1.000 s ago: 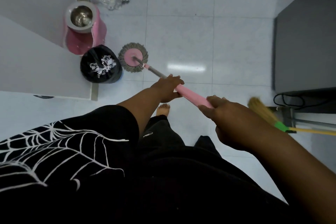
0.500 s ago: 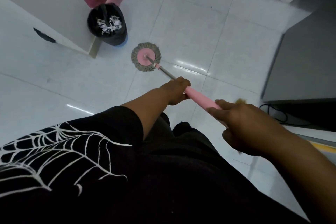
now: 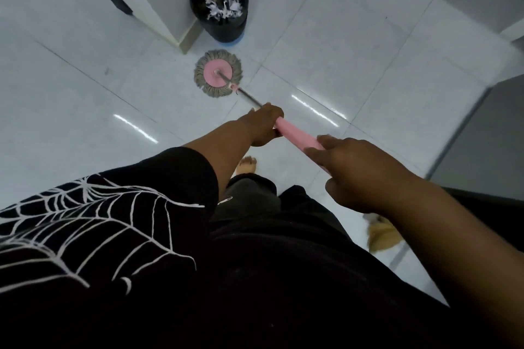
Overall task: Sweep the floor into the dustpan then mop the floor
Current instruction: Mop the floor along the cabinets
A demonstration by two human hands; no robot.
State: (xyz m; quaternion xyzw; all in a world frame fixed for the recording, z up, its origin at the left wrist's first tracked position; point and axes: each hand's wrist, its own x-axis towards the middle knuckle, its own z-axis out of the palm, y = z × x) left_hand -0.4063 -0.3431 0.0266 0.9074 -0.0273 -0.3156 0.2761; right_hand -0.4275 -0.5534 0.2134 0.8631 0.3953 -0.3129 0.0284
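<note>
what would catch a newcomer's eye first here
The round pink mop head with a grey fringe, flat on the white tiled floor at centre. The left hand and right hand grip its pink handle below. Beyond it stands a black bin holding shredded white paper.

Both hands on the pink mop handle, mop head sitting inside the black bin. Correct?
No. The head view shows the mop head flat on the floor, just short of the bin, not in it. The left hand and right hand do both grip the handle.
</note>
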